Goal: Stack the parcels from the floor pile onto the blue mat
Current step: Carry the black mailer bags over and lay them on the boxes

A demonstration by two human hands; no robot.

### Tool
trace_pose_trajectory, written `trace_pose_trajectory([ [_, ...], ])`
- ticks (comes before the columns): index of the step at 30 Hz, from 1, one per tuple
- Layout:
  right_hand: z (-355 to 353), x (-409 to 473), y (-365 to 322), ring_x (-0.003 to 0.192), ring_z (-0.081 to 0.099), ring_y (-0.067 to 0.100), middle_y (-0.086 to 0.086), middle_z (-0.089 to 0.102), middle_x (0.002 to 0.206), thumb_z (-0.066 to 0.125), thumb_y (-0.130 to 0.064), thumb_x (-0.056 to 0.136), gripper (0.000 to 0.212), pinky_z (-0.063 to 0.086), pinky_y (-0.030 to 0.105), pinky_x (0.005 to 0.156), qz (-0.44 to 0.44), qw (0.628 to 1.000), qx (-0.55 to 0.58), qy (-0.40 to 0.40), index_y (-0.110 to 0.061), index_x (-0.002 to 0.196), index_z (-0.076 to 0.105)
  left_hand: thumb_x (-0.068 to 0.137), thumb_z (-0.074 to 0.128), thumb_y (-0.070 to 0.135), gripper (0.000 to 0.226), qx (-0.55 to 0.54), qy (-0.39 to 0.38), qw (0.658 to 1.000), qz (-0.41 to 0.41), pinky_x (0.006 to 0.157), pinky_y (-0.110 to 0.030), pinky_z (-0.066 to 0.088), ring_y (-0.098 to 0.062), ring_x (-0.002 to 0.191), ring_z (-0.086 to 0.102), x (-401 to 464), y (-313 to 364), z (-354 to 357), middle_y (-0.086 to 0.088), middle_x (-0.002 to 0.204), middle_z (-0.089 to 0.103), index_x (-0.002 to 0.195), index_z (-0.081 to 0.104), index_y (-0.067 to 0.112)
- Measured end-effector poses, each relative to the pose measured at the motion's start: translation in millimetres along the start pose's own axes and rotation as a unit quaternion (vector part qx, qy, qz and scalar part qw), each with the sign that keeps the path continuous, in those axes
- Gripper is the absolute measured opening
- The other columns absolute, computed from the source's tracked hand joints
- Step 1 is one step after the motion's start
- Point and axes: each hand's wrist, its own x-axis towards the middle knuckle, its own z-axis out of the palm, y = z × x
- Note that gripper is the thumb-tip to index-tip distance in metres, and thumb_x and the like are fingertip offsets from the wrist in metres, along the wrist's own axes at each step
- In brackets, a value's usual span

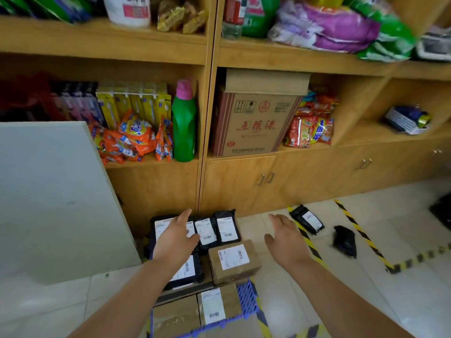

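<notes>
Wooden shelving [210,52] filled the far wall, with closed cupboard doors [239,181] below and pale floor tiles [317,301] in front. At the near centre, a blue mat [250,300] lay on the floor, its slatted right edge showing beside the parcels on it. Two black bags with white labels [217,230] stood side by side at the far end, close to the cupboard base. Just nearer, a brown box [233,262] sat near the mat's right edge, and two flat brown parcels [197,313] lay at the near end.

The left hand [174,236] hovered over the black parcels on the left of the mat, fingers straight and relaxed, holding nothing. The right hand [284,237] was spread over bare tile just right of the mat, also holding nothing.

Further right, yellow-and-black tape [361,232] marked off a floor patch. One black labelled parcel [308,219] lay across its left tape line, and a smaller black bag [344,241] lay inside it, well apart from the mat. A pale board [48,191] leaned at the left, its edge close to the mat's far left corner. Open tile lay between the mat and the taped patch.
</notes>
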Motion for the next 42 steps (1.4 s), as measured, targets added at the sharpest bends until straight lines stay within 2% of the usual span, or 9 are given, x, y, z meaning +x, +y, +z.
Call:
trace_pose_trajectory([
  [4,-23.3,-36.7,13.2,0.138,0.025,0.023,0.005,0.026,0.152,0.044,-0.027,0.096,0.057,0.030,0.034,0.109,0.045,0.999,0.006,0.012,-0.016,0.148,0.023,0.092,0.056,0.025,0.067,-0.010,-0.027,0.999,0.028,0.086,-0.034,0.054,-0.013,0.121,0.050,-19.9,17.2,-5.3,0.002,0.148,0.035,0.149,0.020,0.028],
  [8,-42.7,-67.9,34.2,0.137,0.027,0.023,0.004,0.027,0.151,0.045,-0.030,0.095,0.057,0.034,0.035,0.106,0.090,0.996,-0.005,0.023,-0.017,0.148,0.025,0.091,0.056,0.031,0.068,0.005,-0.048,0.997,0.060,0.086,-0.034,0.052,-0.017,0.116,0.052,-32.4,47.1,-1.2,-0.002,0.144,0.040,0.149,0.020,0.029],
  [12,-62.8,-94.8,63.0,0.129,0.035,0.022,0.002,0.036,0.144,0.045,-0.028,0.094,0.052,0.038,0.033,0.098,0.124,0.991,0.000,0.047,-0.017,0.143,0.033,0.090,0.057,0.033,0.068,0.012,-0.088,0.991,0.102,0.092,-0.037,0.050,-0.017,0.125,0.047,-39.5,85.5,13.2,-0.002,0.149,0.033,0.148,0.022,0.028],
  [15,-73.5,-112.1,94.7,0.130,0.034,0.021,0.001,0.036,0.143,0.045,-0.027,0.094,0.050,0.039,0.032,0.099,0.149,0.987,0.014,0.061,-0.017,0.142,0.035,0.090,0.056,0.030,0.069,0.032,-0.118,0.984,0.129,0.092,-0.034,0.049,-0.017,0.123,0.048,-43.8,117.4,33.3,-0.003,0.148,0.033,0.149,0.020,0.027],
  [21,-88.5,-138.2,183.6,0.131,0.036,0.020,0.001,0.036,0.144,0.046,-0.029,0.094,0.051,0.039,0.033,0.103,0.203,0.977,0.019,0.066,-0.020,0.143,0.035,0.092,0.052,0.029,0.068,0.060,-0.168,0.970,0.163,0.101,-0.034,0.042,-0.023,0.130,0.041,-53.2,187.3,102.2,-0.004,0.152,0.026,0.150,0.017,0.024],
  [25,-102.1,-148.5,260.1,0.129,0.037,0.021,0.000,0.038,0.143,0.046,-0.028,0.094,0.051,0.040,0.034,0.102,0.217,0.974,0.025,0.056,-0.020,0.143,0.035,0.092,0.051,0.030,0.067,0.063,-0.181,0.967,0.168,0.099,-0.030,0.042,-0.023,0.130,0.041,-58.3,239.1,162.9,-0.003,0.155,0.021,0.150,0.018,0.024],
  [30,-121.5,-150.0,364.2,0.129,0.039,0.020,0.000,0.038,0.144,0.045,-0.025,0.094,0.052,0.039,0.031,0.104,0.221,0.974,0.026,0.051,-0.020,0.145,0.034,0.092,0.053,0.029,0.066,0.029,-0.188,0.968,0.162,0.104,-0.030,0.037,-0.020,0.134,0.037,-58.3,301.3,248.4,-0.003,0.154,0.024,0.149,0.021,0.021],
  [34,-132.5,-139.5,436.6,0.123,0.044,0.022,0.002,0.043,0.138,0.046,-0.025,0.094,0.046,0.042,0.034,0.100,0.213,0.976,0.018,0.040,-0.019,0.139,0.040,0.091,0.054,0.030,0.066,0.037,-0.181,0.970,0.159,0.107,-0.032,0.035,-0.019,0.134,0.036,-57.4,341.6,311.1,-0.003,0.153,0.026,0.148,0.023,0.021],
  [42,-141.2,-95.2,534.2,0.127,0.041,0.019,-0.001,0.041,0.142,0.047,-0.029,0.094,0.050,0.042,0.033,0.101,0.209,0.977,0.042,0.026,-0.022,0.143,0.035,0.091,0.054,0.027,0.064,0.040,-0.182,0.974,0.127,0.098,-0.029,0.041,-0.018,0.126,0.044,-29.2,405.6,384.7,-0.003,0.148,0.029,0.148,0.025,0.021],
])
